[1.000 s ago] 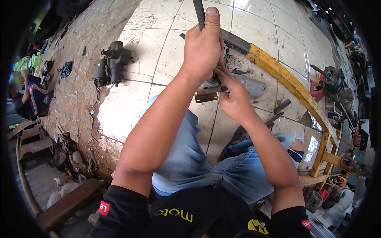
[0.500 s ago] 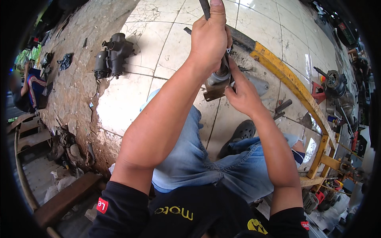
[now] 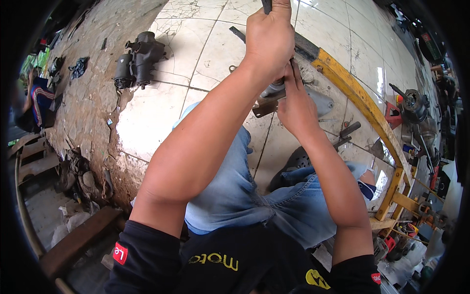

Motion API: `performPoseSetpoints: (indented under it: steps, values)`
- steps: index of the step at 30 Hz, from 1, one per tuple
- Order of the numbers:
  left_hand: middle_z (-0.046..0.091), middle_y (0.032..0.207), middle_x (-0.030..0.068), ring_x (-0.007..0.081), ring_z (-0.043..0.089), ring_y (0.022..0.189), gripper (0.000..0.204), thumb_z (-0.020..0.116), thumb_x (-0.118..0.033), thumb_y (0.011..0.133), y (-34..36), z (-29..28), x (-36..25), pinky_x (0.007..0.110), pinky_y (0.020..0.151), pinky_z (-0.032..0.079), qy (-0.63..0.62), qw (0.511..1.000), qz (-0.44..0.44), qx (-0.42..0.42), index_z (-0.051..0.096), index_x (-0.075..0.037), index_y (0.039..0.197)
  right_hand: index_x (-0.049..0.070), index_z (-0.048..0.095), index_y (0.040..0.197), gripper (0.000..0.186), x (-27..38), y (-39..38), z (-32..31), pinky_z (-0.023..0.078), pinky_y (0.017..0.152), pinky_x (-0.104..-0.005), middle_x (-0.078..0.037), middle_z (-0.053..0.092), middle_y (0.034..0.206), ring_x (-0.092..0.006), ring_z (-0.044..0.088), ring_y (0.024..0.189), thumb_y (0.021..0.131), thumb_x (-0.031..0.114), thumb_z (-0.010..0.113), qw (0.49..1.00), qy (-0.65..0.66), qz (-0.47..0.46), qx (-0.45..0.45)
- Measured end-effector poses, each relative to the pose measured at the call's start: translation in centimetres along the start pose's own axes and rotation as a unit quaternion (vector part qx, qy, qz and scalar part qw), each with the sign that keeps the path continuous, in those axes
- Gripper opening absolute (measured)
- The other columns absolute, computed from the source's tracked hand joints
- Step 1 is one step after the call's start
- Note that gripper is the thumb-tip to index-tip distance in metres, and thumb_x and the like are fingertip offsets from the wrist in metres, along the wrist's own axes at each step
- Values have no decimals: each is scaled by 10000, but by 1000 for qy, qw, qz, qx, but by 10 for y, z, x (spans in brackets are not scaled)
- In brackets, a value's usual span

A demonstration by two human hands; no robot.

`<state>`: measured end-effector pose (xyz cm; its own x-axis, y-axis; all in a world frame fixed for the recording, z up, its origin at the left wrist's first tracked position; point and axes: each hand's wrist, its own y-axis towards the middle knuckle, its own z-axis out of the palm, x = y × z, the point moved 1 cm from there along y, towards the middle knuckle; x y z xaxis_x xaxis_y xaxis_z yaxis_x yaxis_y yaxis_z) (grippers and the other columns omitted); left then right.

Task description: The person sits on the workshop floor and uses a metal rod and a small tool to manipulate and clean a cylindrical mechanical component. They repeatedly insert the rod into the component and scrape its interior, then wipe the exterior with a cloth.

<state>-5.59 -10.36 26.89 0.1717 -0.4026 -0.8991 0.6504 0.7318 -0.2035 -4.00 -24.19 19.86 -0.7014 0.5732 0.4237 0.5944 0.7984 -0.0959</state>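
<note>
Round a dark bar (image 3: 267, 6), left fingers (image 3: 291, 45) clamped; right fingers (image 3: 292, 81) straighter now, hold unclear.

A strip of pale floor tiles (image 3: 210, 46) leaves a hand room to pass between a dark metal unit (image 3: 143, 59) and the person's left forearm (image 3: 210, 122). The left hand (image 3: 271, 43), wrapped around a dark rod (image 3: 267, 6), and the right hand (image 3: 298, 107) crowd close together, while a grey metal housing (image 3: 321, 102) stands just beside the right. A curving yellow bar (image 3: 364, 98) crosses the way to a red stand (image 3: 392, 115), with a short pipe (image 3: 350, 129) narrowing the gap.
</note>
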Motion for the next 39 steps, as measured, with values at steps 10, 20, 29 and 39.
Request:
performPoseSetpoints:
  steps: [10, 20, 29, 39]
  values:
    - [372, 471, 6, 147, 371, 370, 555, 456, -566, 992, 4, 5, -3, 313, 351, 308, -98, 993, -21, -59, 447, -138, 639, -56, 176, 1486, 842, -11, 0, -1, 562, 740, -484, -270, 219, 1555, -465, 624, 1015, 752, -6, 587, 998, 3, -40, -43]
    - [375, 474, 12, 150, 357, 375, 558, 477, -557, 988, 7, 1, -2, 318, 362, 314, -90, 994, -6, -55, 440, -132, 628, -61, 199, 1484, 828, -6, -19, 9, 560, 692, -487, -268, 227, 1557, -457, 640, 975, 753, 13, 580, 999, 9, -19, -27]
    - [403, 482, 16, 145, 368, 374, 568, 495, -550, 984, 2, -5, -7, 305, 358, 305, 0, 999, -41, 20, 462, -118, 617, 45, 302, 1489, 791, -5, -26, 2, 541, 800, -482, -180, 318, 1546, -422, 585, 1101, 738, -45, 533, 992, 24, -109, -60]
    - [381, 498, -17, 94, 359, 403, 595, 531, -622, 936, -7, -17, -10, 282, 384, 322, 120, 971, -34, 202, 464, -111, 639, 151, 369, 1481, 806, -17, -12, -7, 550, 782, -435, -85, 342, 1553, -390, 578, 1117, 720, -67, 518, 978, 53, -194, 56]
